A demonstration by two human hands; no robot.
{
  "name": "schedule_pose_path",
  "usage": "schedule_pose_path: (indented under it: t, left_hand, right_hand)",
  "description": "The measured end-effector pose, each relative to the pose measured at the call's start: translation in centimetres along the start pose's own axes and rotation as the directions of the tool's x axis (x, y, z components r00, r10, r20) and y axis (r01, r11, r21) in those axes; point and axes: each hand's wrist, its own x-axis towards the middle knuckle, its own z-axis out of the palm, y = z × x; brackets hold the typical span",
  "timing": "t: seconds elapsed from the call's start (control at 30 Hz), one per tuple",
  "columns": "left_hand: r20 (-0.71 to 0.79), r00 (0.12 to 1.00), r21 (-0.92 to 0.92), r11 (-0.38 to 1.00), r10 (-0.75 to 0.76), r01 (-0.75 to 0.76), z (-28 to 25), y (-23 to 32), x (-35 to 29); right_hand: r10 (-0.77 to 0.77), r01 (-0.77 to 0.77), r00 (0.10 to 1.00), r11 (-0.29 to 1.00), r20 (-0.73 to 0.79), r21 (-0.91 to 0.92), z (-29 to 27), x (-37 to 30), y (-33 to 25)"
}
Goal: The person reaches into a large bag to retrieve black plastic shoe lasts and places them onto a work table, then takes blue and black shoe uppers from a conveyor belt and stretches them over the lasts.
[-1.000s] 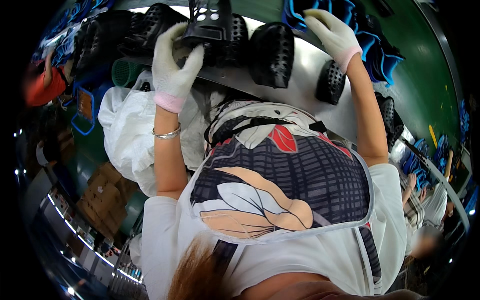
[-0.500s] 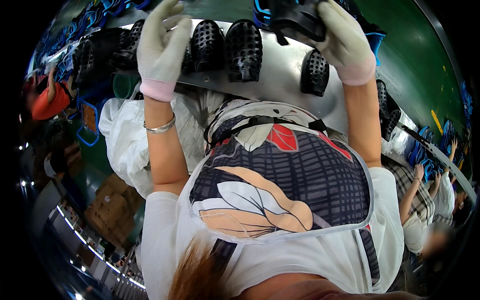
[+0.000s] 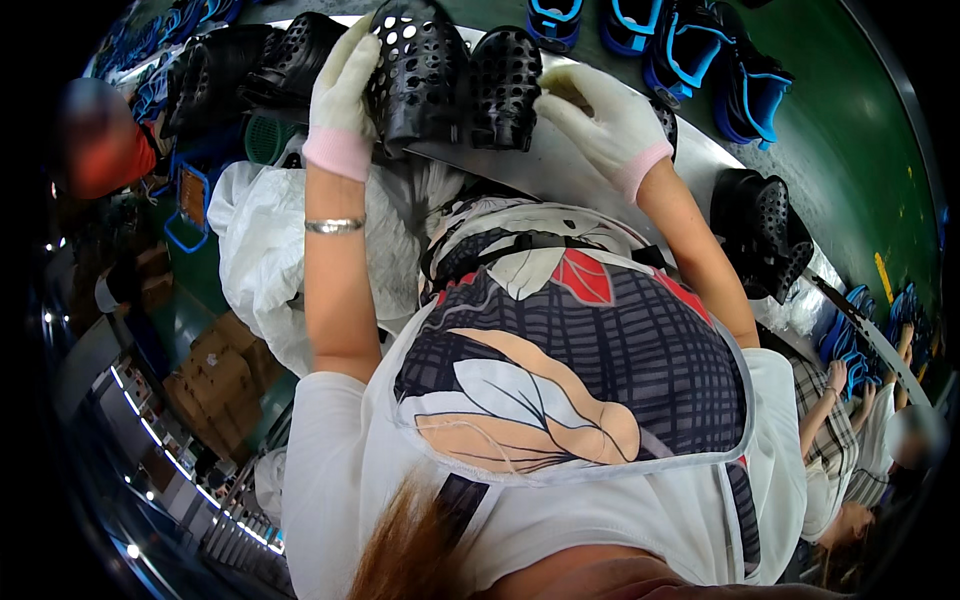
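Observation:
My left hand (image 3: 345, 95), in a white knit glove with a pink cuff, grips the side of a black shoe-shaped plastic piece (image 3: 420, 85) full of round holes. The piece stands raised, and light shows through its upper holes. Beside it is a second, similar black perforated piece (image 3: 505, 95). My gloved right hand (image 3: 600, 115) is at that piece's right side, thumb and fingers apart and nothing between them. Whether its fingertips touch the piece I cannot tell. Part of another perforated piece (image 3: 664, 128) shows behind my right hand.
A metal worktop (image 3: 570, 180) runs beneath the pieces. More black perforated pieces lie at left (image 3: 295, 65) and right (image 3: 762, 235). Blue-trimmed dark shoes (image 3: 690, 50) stand beyond. White sacking (image 3: 270, 260) hangs at my left. Other people (image 3: 830, 410) work at far right and left.
My right hand has let go of a dark piece and come down leftward beside the perforated pieces. My left hand has closed on one perforated piece, now raised. The blue-trimmed shoes show more fully.

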Motion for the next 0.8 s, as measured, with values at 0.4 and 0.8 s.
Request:
schedule_pose_path:
  t: [0.4,0.8]
  left_hand:
    - [-0.212,0.969,0.753,0.653,0.128,0.078,-5.1,-9.1,3.7]
    - [0.036,0.998,0.432,0.900,0.042,-0.053,-2.4,-2.7,4.0]
  right_hand:
    - [-0.235,0.176,0.971,0.841,-0.052,-0.512,4.8,-0.8,0.8]
    - [-0.124,0.101,0.979,0.985,-0.159,-0.141,2.0,-2.0,-4.6]
